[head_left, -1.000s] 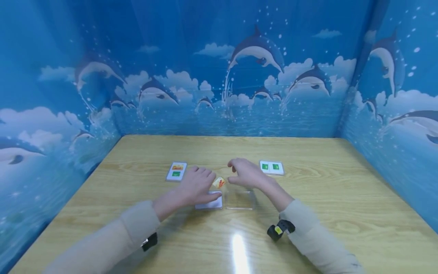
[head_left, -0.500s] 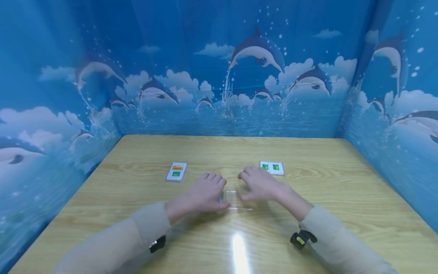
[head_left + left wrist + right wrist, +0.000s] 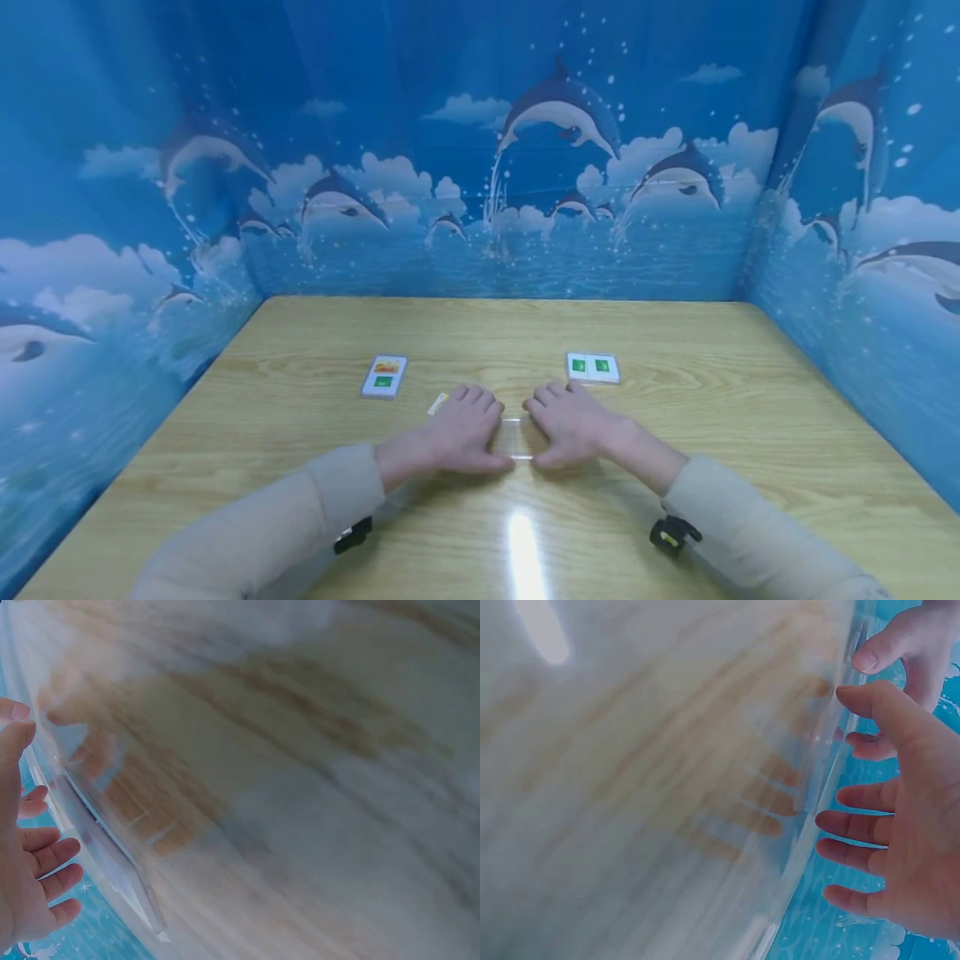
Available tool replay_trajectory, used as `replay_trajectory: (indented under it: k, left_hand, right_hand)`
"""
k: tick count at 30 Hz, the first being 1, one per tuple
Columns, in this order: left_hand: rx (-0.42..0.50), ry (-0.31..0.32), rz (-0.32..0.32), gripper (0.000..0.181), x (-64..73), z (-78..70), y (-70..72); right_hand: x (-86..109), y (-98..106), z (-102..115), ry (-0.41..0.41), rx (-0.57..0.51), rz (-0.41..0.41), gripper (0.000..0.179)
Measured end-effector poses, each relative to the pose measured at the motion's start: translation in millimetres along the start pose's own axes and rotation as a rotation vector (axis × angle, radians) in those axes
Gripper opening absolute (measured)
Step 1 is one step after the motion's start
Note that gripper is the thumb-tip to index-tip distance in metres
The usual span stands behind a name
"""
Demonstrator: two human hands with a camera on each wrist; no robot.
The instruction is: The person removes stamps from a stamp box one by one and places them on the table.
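Observation:
A clear plastic piece, tray-like (image 3: 512,437), lies on the table between my two hands in the head view. My left hand (image 3: 463,429) is at its left end, fingers loosely bent, with a pale flat slab (image 3: 112,844) near it in the left wrist view. From the right, my right hand (image 3: 570,425) hovers over the other end. In the right wrist view its thumb and fingers (image 3: 855,855) are spread, gripping nothing visible, close to the plastic edge (image 3: 821,757). Whether either hand touches the plastic is unclear. A small yellow-and-white card (image 3: 437,404) peeks out behind the left hand.
On the wooden table (image 3: 675,400), a card with an orange and a green picture (image 3: 384,377) lies at the back left. Another card with two green pictures (image 3: 592,367) lies at the back right. Dolphin-printed blue curtains (image 3: 420,167) enclose the table.
My left hand has moved right, over the white card and toward the clear plastic. The right hand came down and nearer the body. The small card shows farther left than before.

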State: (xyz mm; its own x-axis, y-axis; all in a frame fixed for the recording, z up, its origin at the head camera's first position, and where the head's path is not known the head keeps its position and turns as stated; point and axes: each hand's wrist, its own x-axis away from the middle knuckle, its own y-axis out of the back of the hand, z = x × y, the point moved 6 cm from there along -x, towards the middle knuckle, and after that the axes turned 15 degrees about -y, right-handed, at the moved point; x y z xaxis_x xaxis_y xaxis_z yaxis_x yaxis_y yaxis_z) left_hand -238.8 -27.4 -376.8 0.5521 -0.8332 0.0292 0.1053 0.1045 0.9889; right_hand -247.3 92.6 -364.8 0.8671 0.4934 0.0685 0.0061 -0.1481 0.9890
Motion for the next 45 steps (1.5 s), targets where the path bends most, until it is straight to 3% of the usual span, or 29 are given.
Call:
replay_trajectory:
  k: [11, 19, 30, 39, 45]
  left_hand:
    - [-0.040, -0.026, -0.003, 0.063, 4.1, -5.2, -3.7]
    - [-0.032, -0.039, 0.000, 0.064, 3.1, -5.9, -4.1]
    - [-0.002, 0.003, -0.076, 0.062, 2.8, 5.2, 5.7]
    - [0.011, 0.065, -0.143, 0.068, 17.3, 14.6, 15.8]
    - [-0.023, 0.065, -0.178, 0.068, 25.2, 19.1, 20.5]
  right_hand:
    - [0.8, -6.4, 5.9, 0.058, -0.009, -0.009, 0.066]
    - [-0.3, -5.7, 6.3, 0.066, -0.018, -0.024, 0.062]
    - [0.4, 6.8, 4.3, 0.100, -0.017, -0.169, 0.064]
    - [-4.9, 9.1, 3.7, 0.010, -0.063, -0.209, 0.073]
    - [-8.9, 12.2, 9.6, -0.027, -0.086, -0.228, 0.076]
